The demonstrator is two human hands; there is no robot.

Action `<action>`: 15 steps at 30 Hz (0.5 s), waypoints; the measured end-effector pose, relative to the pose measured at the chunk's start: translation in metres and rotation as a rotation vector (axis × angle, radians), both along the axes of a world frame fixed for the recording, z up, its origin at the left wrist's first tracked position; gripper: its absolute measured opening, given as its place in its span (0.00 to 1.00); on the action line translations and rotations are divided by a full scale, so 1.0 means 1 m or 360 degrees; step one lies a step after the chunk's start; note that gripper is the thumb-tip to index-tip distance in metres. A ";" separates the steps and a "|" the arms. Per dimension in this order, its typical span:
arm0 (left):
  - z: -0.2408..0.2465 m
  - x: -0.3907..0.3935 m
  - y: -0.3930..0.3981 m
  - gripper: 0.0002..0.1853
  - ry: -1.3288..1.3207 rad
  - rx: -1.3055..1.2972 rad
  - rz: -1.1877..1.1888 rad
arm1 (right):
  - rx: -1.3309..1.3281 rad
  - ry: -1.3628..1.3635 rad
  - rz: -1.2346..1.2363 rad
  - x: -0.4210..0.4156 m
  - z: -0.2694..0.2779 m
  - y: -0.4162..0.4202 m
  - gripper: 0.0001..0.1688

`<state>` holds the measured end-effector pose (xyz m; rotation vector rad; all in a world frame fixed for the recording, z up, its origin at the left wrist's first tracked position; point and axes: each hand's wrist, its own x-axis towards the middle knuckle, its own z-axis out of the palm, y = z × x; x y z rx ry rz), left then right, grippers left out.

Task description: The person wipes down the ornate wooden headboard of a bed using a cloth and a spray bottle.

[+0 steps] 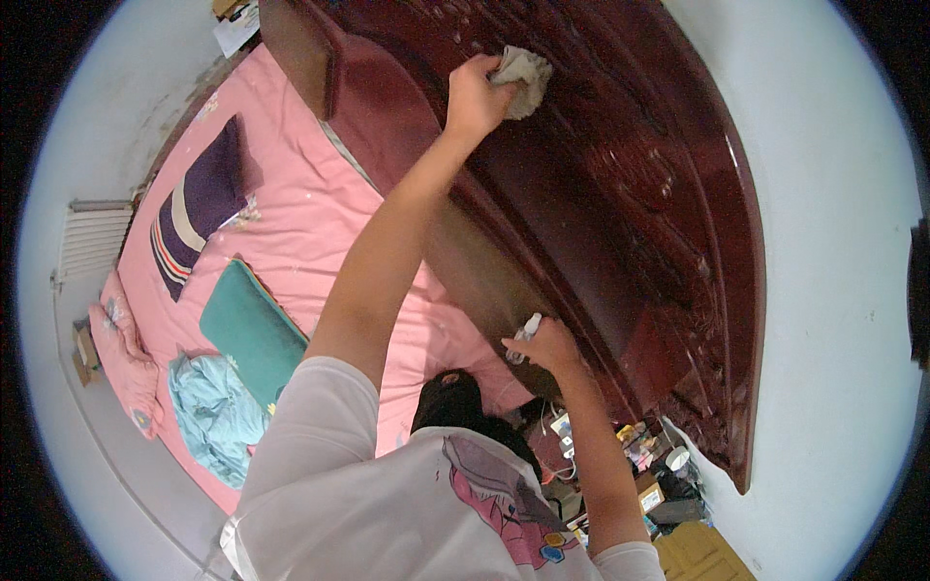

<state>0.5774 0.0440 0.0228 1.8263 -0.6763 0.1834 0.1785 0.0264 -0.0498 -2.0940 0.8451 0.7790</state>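
Note:
My left hand [476,100] reaches far forward and grips a crumpled greyish cloth [534,76]. The cloth lies against the carved, dark red-brown wooden headboard [581,174], whose glossy surface shows raised relief. Closer to my body, my right hand [556,347] is wrapped around a small clear bottle [517,350] with a white top. It is held over the lower, smooth part of the headboard. My fingers hide part of the bottle.
Left of the headboard is a bed with a pink sheet [327,218], a dark striped cushion [200,196], a green cushion [251,330] and crumpled light-blue fabric [214,414]. Cables and clutter lie below right, near a cardboard box [701,555]. A white wall [821,290] borders the headboard.

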 end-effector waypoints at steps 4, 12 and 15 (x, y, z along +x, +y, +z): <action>-0.003 -0.012 -0.001 0.17 0.0354 -0.0082 0.0028 | 0.0069 -0.0063 0.0013 0.008 0.019 0.003 0.33; -0.038 -0.004 0.007 0.19 0.1508 -0.0876 0.0093 | -0.0037 0.0010 -0.0006 0.004 0.006 0.003 0.39; -0.036 0.015 0.000 0.20 0.1453 -0.0859 0.0055 | 0.0010 0.0011 -0.0018 0.002 0.003 0.002 0.39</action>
